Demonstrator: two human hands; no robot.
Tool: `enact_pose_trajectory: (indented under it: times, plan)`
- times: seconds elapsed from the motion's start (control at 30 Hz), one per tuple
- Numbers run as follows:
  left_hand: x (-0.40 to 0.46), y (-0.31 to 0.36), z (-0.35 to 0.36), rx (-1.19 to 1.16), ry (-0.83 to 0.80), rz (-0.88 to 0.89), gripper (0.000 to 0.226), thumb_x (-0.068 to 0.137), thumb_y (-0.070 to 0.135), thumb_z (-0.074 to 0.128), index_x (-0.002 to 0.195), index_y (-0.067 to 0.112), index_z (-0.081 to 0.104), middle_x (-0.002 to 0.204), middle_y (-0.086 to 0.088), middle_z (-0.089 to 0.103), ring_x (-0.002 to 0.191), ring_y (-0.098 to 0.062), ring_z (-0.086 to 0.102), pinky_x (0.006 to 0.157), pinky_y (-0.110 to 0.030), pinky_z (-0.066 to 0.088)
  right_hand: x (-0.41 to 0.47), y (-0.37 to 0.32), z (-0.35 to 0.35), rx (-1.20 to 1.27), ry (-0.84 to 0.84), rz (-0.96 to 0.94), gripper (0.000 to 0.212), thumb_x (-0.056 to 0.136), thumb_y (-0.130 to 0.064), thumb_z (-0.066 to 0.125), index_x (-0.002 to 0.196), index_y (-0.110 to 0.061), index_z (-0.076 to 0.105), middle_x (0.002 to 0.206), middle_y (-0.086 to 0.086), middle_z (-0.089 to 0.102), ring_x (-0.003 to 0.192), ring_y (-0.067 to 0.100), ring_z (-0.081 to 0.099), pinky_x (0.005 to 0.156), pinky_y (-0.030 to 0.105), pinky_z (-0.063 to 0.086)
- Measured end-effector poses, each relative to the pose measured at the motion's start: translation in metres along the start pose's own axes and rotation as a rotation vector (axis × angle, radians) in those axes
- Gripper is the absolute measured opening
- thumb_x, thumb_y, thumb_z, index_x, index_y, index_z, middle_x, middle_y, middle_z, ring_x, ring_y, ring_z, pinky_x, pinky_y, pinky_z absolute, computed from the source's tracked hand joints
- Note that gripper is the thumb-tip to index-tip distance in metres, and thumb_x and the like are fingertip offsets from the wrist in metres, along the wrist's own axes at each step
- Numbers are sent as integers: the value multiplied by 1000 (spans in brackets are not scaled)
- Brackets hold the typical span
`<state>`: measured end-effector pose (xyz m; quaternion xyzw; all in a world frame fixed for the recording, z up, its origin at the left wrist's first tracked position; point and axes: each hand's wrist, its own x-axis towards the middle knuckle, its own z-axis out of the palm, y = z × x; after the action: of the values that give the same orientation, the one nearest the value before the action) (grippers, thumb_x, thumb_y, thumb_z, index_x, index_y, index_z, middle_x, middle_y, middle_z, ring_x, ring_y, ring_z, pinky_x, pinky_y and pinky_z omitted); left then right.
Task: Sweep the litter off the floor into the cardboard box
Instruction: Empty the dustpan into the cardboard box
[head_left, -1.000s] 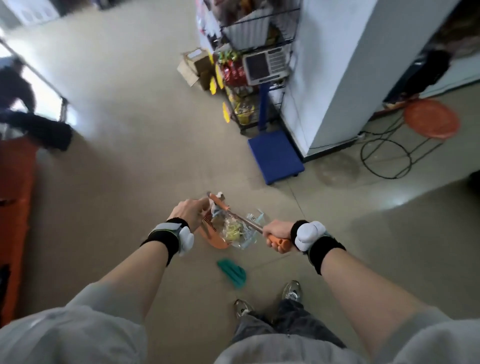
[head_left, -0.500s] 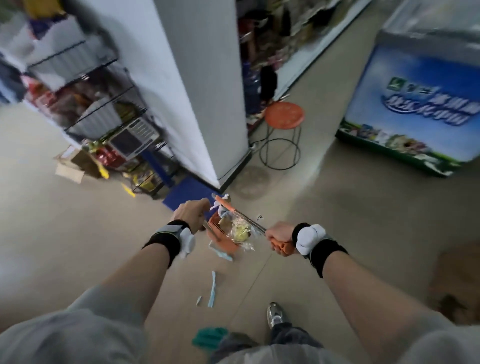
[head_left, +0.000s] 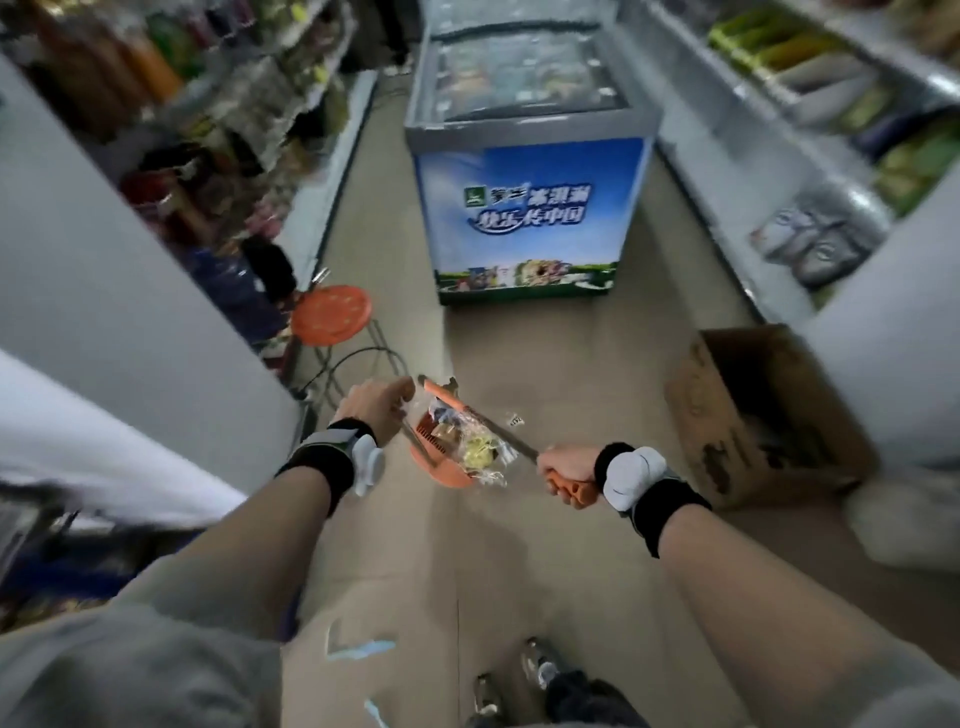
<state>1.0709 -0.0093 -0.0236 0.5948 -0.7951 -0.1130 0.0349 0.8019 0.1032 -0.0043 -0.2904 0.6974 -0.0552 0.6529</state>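
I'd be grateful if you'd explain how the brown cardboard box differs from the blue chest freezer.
The brown cardboard box stands open-topped and tilted at the right; the blue chest freezer stands square ahead under a closed glass lid. The box is plain and scuffed; the freezer carries a printed advert. Both rest on the floor.

1 head-worn view, facing forward and down, close over forearms, aisle floor (head_left: 519, 545)

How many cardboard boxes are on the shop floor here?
1. The open cardboard box sits on the floor at the right, beside the white shelving unit and to the right of the right hand. Others may be out of view.
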Motion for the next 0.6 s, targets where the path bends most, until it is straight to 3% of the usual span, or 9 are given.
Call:
enact_pose_trajectory:
  times: [0.1, 0.2, 0.3, 0.4, 0.6]
  plan:
    - [39, 42, -15, 15, 8, 156, 21, 79, 9, 56, 91, 26, 52, 90, -1, 64, 81, -30, 60, 64, -33, 41, -14, 11, -29, 95, 75, -11, 38, 97, -16, 35, 59, -17, 31, 62, 0, 38, 19, 4, 34, 27, 7, 24]
    - [77, 92, -27, 31, 29, 302, 18, 81, 8, 59, 97, 16, 58, 96, -8, 67, 87, -33, 62, 66, -32, 39, -31, 23, -60, 188, 136, -44, 38, 96, -14, 35, 58, -15, 31, 40, -3, 39, 19, 3, 35, 27, 6, 22]
    - [115, 159, -39, 59, 50, 440, 15, 82, 11, 54, 95, 20, 56, 93, -9, 64, 83, -33, 60, 63, -33, 38, -47, 39, -98, 248, 216, -93, 34, 94, -10, 35, 60, -12, 34, 29, -3, 34, 20, 5, 36, 31, 6, 25]
    - [144, 214, -54, 48, 63, 500, 15, 83, 11, 53, 92, 24, 55, 89, -5, 62, 77, -29, 57, 63, -34, 42, -56, 46, -127, 321, 294, -150, 34, 96, -10, 36, 62, -11, 37, 32, -1, 36, 20, 6, 36, 30, 7, 27]
    - [195, 333, -75, 143, 132, 695, 18, 83, 9, 55, 96, 21, 53, 92, -6, 67, 79, -29, 61, 68, -37, 51, -58, 72, -200, 484, 426, -222, 19, 97, -15, 40, 79, -13, 47, 59, 5, 45, 26, 10, 41, 32, 11, 30]
